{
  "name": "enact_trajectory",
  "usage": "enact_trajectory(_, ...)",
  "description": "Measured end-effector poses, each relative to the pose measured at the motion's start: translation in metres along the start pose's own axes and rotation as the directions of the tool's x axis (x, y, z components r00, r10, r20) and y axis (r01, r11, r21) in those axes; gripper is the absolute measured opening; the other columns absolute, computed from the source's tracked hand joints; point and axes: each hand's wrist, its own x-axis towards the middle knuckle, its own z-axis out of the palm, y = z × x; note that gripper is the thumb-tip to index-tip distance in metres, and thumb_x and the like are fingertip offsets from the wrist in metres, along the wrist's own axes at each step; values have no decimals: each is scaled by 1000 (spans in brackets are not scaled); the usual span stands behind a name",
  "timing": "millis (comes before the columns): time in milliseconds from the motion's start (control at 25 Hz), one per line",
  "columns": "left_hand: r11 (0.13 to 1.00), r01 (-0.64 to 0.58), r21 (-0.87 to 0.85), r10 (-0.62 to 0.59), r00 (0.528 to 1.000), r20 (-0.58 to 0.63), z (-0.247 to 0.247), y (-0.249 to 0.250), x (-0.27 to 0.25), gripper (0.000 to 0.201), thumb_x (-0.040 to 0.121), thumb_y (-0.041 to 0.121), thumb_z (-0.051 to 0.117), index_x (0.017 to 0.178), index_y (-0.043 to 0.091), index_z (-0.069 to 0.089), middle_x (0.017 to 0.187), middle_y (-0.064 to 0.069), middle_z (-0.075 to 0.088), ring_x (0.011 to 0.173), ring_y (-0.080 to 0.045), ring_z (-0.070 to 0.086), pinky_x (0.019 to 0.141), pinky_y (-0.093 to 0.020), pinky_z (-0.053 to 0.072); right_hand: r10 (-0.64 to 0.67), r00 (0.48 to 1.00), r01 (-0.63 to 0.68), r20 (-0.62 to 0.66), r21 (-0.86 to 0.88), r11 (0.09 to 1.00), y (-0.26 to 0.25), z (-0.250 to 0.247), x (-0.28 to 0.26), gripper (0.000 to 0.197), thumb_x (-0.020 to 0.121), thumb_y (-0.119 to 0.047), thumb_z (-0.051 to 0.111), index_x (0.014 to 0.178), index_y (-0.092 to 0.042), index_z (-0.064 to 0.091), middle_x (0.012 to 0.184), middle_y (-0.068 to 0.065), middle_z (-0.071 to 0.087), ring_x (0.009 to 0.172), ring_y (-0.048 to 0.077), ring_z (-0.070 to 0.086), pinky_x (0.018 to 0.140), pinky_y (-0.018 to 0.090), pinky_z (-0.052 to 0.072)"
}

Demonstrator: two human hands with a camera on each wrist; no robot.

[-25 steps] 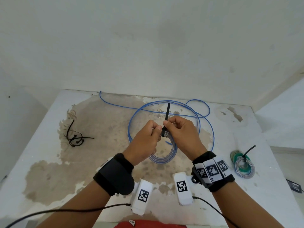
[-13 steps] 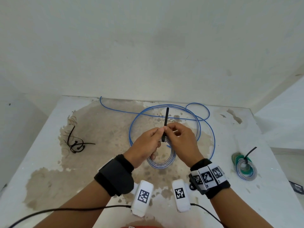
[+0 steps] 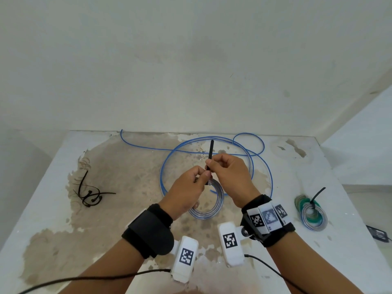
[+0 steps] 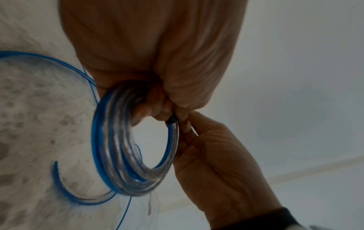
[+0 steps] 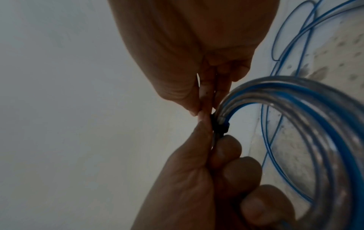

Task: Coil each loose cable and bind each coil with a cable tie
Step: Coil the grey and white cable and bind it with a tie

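A small coil of blue and clear cable (image 3: 209,210) hangs above the table from my left hand (image 3: 201,177), whose fingers curl through the coil (image 4: 118,147). A black cable tie (image 3: 210,151) wraps the coil at its top, and its tail stands straight up. My right hand (image 3: 212,164) pinches that tail just above the tie's head (image 5: 219,126). The two hands touch at the tie head (image 4: 171,120). The rest of the blue cable (image 3: 266,166) lies in loose loops on the table behind.
A bound coil of green and grey cable (image 3: 312,213) with a black tie lies at the right. Several loose black ties (image 3: 90,193) lie at the left. A small dark object (image 3: 379,235) sits at the right edge. The stained white table (image 3: 63,240) meets a wall behind.
The view has tilted up a little. Both hands keep their hold on the coil and the tie, and the tie's tail still stands upright.
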Motion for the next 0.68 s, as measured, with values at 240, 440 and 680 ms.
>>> enact_trajectory(240,991,-123,46,122,992,13,-3,5,1,21,105,40,45,88,29,53,67,2,41,53,-16,35,49,-33,48,-64,998,65,-10,25,998,-18,-3,4,18,94,-24,70,77,-17,70,75,-2,74,73,22,69,70,31,58)
enact_trajectory(440,988,-143,56,142,990,9,-7,3,6,21,105,38,45,93,23,53,68,-1,38,51,-13,34,47,-27,46,9,1000,-10,11,38,999,-14,1,18,18,93,-23,71,77,-15,72,74,-4,73,74,12,65,82,36,55)
enact_trajectory(680,997,-57,55,59,997,-40,-33,-9,9,24,104,35,49,95,14,55,68,1,40,51,-14,36,45,-27,47,200,956,-219,215,69,973,-9,12,19,25,101,-38,59,104,-17,73,99,-2,78,83,12,73,71,26,54)
